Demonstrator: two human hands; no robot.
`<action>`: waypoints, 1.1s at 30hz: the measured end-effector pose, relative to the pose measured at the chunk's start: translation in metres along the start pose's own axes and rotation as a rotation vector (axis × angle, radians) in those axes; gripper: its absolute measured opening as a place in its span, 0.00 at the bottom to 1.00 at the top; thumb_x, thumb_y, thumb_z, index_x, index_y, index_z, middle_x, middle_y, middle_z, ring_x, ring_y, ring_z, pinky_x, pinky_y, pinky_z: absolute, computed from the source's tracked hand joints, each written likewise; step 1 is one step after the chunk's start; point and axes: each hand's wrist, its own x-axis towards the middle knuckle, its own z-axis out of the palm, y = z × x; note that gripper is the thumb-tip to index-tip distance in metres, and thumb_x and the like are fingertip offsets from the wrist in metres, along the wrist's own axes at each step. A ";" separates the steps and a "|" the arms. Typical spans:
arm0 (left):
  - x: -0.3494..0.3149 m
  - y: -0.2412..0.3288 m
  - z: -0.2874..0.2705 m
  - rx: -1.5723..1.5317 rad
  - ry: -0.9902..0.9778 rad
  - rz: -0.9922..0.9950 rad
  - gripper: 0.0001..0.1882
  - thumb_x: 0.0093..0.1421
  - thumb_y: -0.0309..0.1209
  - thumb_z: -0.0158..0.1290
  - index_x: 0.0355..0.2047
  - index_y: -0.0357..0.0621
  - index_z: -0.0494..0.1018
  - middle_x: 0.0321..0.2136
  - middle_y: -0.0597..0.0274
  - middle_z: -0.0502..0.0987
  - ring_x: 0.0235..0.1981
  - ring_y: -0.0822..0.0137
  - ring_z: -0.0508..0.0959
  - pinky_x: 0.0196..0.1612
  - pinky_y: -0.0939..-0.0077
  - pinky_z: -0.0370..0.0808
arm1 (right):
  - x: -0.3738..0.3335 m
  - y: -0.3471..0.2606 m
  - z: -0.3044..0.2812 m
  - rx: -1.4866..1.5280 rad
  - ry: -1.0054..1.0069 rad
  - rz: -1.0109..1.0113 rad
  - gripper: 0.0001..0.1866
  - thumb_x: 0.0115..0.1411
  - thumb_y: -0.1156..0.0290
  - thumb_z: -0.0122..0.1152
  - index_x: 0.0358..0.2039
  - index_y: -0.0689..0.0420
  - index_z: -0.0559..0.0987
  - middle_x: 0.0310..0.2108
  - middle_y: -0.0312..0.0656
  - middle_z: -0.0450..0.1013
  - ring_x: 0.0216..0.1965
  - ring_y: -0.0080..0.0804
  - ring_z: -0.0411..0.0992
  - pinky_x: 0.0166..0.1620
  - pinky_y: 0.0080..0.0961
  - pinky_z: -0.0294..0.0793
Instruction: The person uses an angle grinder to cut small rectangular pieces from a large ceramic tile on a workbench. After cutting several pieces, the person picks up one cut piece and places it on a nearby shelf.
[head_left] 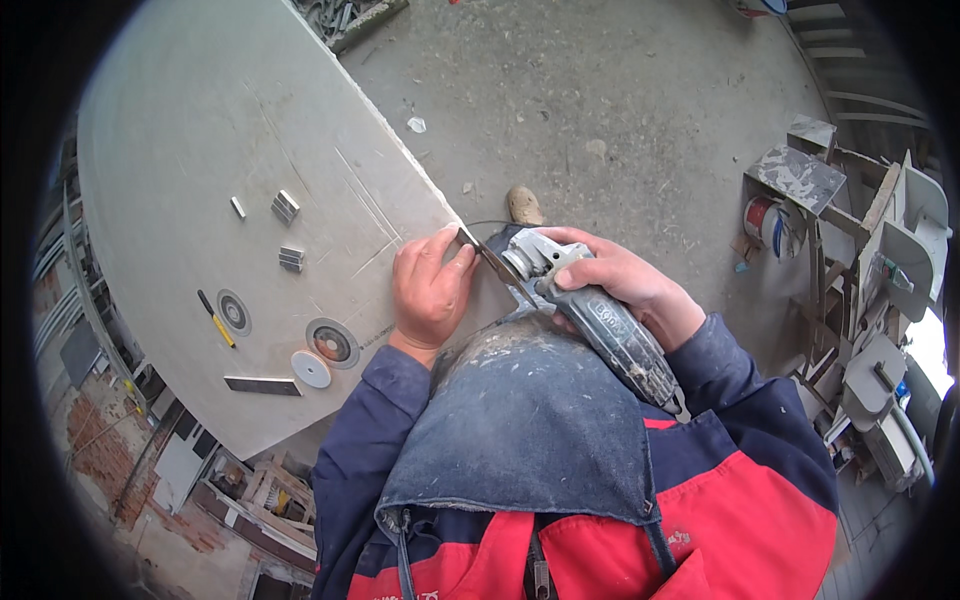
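My right hand is wrapped round the body of a grey, dusty angle grinder. Its thin disc is seen nearly edge-on and points toward the corner of the table. My left hand rests at the edge of the grey tabletop, thumb and fingers pinching a small dark metal piece beside the disc. Most of that piece is hidden by the fingers. Whether the disc touches it, I cannot tell. A dusty blue apron covers my lap below both hands.
On the tabletop lie small metal blocks, a yellow-and-black knife, grinding discs, a white disc and a dark flat bar. A bucket and cluttered racks stand right. My shoe shows on the concrete floor.
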 end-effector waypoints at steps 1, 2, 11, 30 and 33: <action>-0.001 0.000 0.000 0.000 0.000 -0.001 0.16 0.54 0.23 0.74 0.43 0.41 0.86 0.52 0.51 0.85 0.48 0.51 0.82 0.50 0.56 0.78 | 0.000 0.000 0.001 0.001 0.000 -0.001 0.39 0.64 0.70 0.70 0.75 0.58 0.70 0.52 0.46 0.79 0.37 0.32 0.83 0.38 0.29 0.89; -0.001 0.000 0.000 0.000 -0.001 0.002 0.16 0.54 0.23 0.74 0.43 0.41 0.86 0.52 0.51 0.85 0.48 0.51 0.82 0.50 0.56 0.78 | 0.001 -0.001 0.001 0.002 -0.002 -0.004 0.39 0.64 0.70 0.70 0.75 0.58 0.70 0.52 0.46 0.79 0.37 0.32 0.83 0.38 0.29 0.89; 0.001 0.002 0.000 -0.008 0.006 -0.007 0.16 0.53 0.21 0.74 0.43 0.40 0.86 0.53 0.50 0.85 0.48 0.50 0.82 0.50 0.55 0.78 | 0.003 -0.003 0.000 0.010 -0.011 0.009 0.39 0.64 0.69 0.72 0.75 0.57 0.69 0.52 0.46 0.79 0.37 0.32 0.84 0.37 0.28 0.89; 0.000 0.007 0.002 -0.009 0.028 -0.001 0.16 0.54 0.20 0.71 0.44 0.37 0.86 0.54 0.47 0.86 0.46 0.53 0.83 0.50 0.56 0.78 | 0.013 -0.017 0.005 -0.064 -0.016 -0.023 0.48 0.59 0.63 0.76 0.78 0.58 0.65 0.55 0.49 0.77 0.39 0.36 0.85 0.39 0.31 0.91; 0.001 0.008 0.002 -0.009 0.027 -0.003 0.16 0.54 0.20 0.71 0.44 0.37 0.86 0.54 0.47 0.87 0.46 0.53 0.83 0.50 0.56 0.78 | 0.015 -0.017 0.004 -0.066 -0.013 -0.025 0.48 0.59 0.64 0.76 0.78 0.57 0.65 0.55 0.50 0.77 0.38 0.37 0.85 0.38 0.31 0.91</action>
